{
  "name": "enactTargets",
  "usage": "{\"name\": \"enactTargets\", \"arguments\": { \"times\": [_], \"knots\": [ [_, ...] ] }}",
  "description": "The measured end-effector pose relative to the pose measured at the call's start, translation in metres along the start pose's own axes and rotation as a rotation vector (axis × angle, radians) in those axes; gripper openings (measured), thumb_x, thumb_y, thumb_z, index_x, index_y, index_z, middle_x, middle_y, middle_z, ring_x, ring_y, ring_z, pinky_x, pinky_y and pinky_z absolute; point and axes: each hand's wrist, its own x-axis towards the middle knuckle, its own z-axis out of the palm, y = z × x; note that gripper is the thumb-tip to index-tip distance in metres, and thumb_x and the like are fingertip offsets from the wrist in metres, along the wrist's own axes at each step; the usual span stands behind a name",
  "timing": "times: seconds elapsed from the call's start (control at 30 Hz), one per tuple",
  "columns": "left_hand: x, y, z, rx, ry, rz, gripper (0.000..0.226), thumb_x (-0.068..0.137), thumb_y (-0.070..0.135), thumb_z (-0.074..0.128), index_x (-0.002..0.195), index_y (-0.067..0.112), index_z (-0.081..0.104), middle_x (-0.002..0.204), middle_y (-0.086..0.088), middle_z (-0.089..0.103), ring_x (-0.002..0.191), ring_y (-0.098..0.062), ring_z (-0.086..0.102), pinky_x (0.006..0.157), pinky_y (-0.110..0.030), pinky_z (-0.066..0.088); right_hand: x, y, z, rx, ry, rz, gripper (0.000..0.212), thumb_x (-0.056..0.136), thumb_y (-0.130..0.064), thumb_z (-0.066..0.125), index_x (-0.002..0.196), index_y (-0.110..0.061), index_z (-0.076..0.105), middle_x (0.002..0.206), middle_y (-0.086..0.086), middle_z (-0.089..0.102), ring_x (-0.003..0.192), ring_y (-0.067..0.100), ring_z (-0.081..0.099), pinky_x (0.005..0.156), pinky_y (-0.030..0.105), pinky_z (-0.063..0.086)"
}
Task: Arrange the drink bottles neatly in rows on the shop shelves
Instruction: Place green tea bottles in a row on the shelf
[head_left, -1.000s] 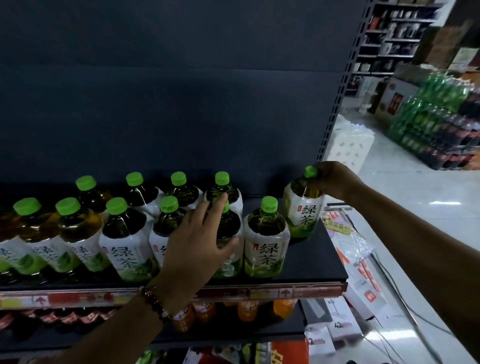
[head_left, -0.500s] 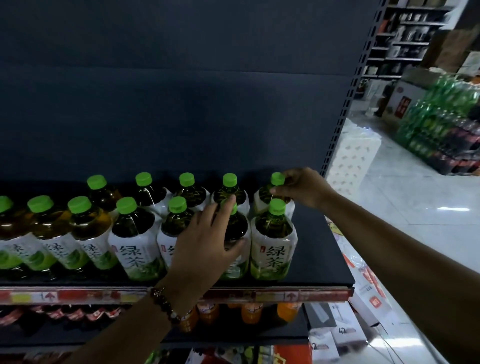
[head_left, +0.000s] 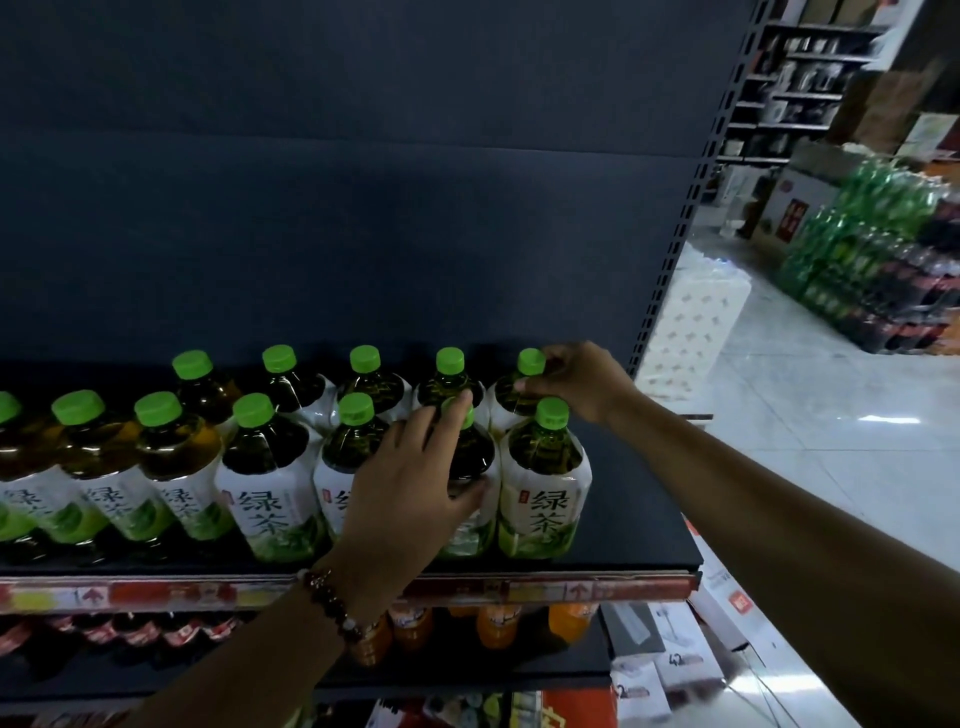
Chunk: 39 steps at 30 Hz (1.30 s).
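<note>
Green tea bottles with green caps stand in two rows on a dark shelf (head_left: 639, 525) backed by a dark panel (head_left: 363, 182). The far row holds five bottles, the near row runs off the left edge, so its full count cannot be told.

The right hand (head_left: 576, 382) reaches to the far right end of the far row and holds the last bottle (head_left: 511, 397) there, fingers curled round its neck just below the cap. That bottle stands upright, touching the near-row bottle (head_left: 545, 483) in front of it; most of its body is hidden behind that one and the hand.

The left hand (head_left: 415, 488) lies over the front of a near-row bottle (head_left: 470, 467), second from the right. The fingers are spread and reach up to its cap, while the thumb presses against its right side. The hand hides most of the label and the cap. A beaded bracelet (head_left: 332, 603) circles the wrist.

A red and yellow price strip (head_left: 156, 592) runs along the shelf's near edge; its print is too blurred to read. Under it, orange bottles (head_left: 493, 626) show only their tops, and dark bottles with red labels (head_left: 104, 629) sit dimly to the left.

Far right on the floor, packs of green and dark bottles (head_left: 872, 260) are stacked, cut off by the edge. A white patterned pack (head_left: 685, 332) stands beside the shelf upright.
</note>
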Motion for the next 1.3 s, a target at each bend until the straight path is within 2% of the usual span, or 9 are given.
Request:
{"name": "enactTargets", "arguments": {
  "times": [0.1,0.23,0.3,0.37,0.47,0.8,0.93,1.07,1.3],
  "knots": [
    [0.0,-0.001,0.0,0.011,0.013,0.015,0.091,0.082,0.055,0.068,0.154,0.024,0.023,0.132,0.001,0.052,0.115,-0.02,0.051,0.078,-0.025,0.044,-0.014,-0.001,-0.008,0.206,-0.091,0.044,0.03,0.086,-0.042,0.07,0.106,-0.02,0.072,0.098,-0.001,0.074,0.096,0.016,0.069,0.091,0.034,0.054],
    [-0.004,-0.008,0.003,0.003,0.002,0.101,0.103,0.078,0.052,0.074,0.155,0.017,0.017,0.132,-0.004,0.05,0.113,-0.021,0.05,0.079,-0.029,0.048,-0.06,-0.002,-0.014,0.357,-0.018,-0.024,0.047,0.085,-0.057,0.063,0.123,-0.028,0.062,0.113,-0.015,0.068,0.105,0.002,0.064,0.097,0.032,0.051],
    [-0.009,-0.012,0.005,0.015,0.002,0.145,0.108,0.076,0.035,0.079,0.157,0.015,0.01,0.133,-0.008,0.049,0.114,-0.023,0.05,0.083,-0.03,0.051,-0.087,0.004,-0.007,0.427,-0.076,-0.075,0.043,0.084,-0.04,0.074,0.122,-0.034,0.056,0.111,-0.022,0.065,0.101,-0.008,0.062,0.089,0.019,0.052],
    [-0.014,-0.015,0.007,0.051,0.014,0.181,0.11,0.072,0.025,0.081,0.157,0.014,0.012,0.132,-0.011,0.05,0.114,-0.026,0.051,0.085,-0.034,0.054,-0.105,0.012,0.01,0.361,-0.167,-0.098,0.06,0.075,-0.019,0.083,0.124,-0.036,0.052,0.113,-0.019,0.065,0.105,-0.006,0.061,0.085,0.018,0.053],
    [-0.019,-0.022,0.009,0.07,0.039,0.253,0.101,0.08,0.028,0.078,0.157,0.015,0.015,0.132,-0.015,0.049,0.115,-0.028,0.05,0.088,-0.035,0.052,-0.11,0.021,0.039,0.112,-0.021,-0.036,0.091,0.065,-0.023,0.087,0.14,-0.038,0.037,0.134,-0.008,0.051,0.118,0.012,0.055,0.094,0.041,0.053],
    [-0.028,-0.023,0.013,-0.049,-0.004,0.209,0.071,0.091,0.025,0.067,0.152,0.017,0.032,0.155,-0.02,0.029,0.14,-0.033,0.033,0.109,-0.036,0.029,-0.121,0.023,0.06,0.104,0.138,0.012,0.097,0.069,-0.034,0.083,0.146,-0.042,0.025,0.135,-0.01,0.055,0.117,0.013,0.058,0.09,0.046,0.054],
    [-0.047,-0.018,0.01,-0.117,-0.002,0.268,0.059,0.092,0.025,0.065,0.146,0.012,0.044,0.149,-0.019,0.038,0.134,-0.034,0.042,0.105,-0.044,0.045,-0.144,0.02,0.061,-0.014,0.178,0.013,0.093,0.08,-0.042,0.073,0.153,-0.031,0.016,0.152,-0.003,0.038,0.131,0.018,0.047,0.099,0.047,0.049],
    [-0.086,-0.016,0.012,-0.194,-0.134,0.367,0.059,0.091,0.035,0.062,0.145,0.018,0.044,0.143,-0.006,0.05,0.132,-0.025,0.044,0.104,-0.038,0.042,-0.187,0.028,0.066,-0.163,0.119,-0.036,0.086,0.088,-0.037,0.065,0.156,-0.031,0.012,0.163,-0.008,0.009,0.148,0.018,0.019,0.113,0.041,0.032],
    [-0.172,-0.013,0.061,-0.254,-0.485,0.294,0.061,0.091,0.057,0.05,0.147,0.034,0.038,0.145,0.006,0.046,0.131,-0.011,0.039,0.104,-0.033,0.042,-0.263,0.091,0.113,-0.143,-0.077,-0.146,0.067,0.088,-0.053,0.053,0.149,-0.038,0.029,0.157,-0.019,0.016,0.147,0.007,0.014,0.115,0.033,0.026]
  ]
}}
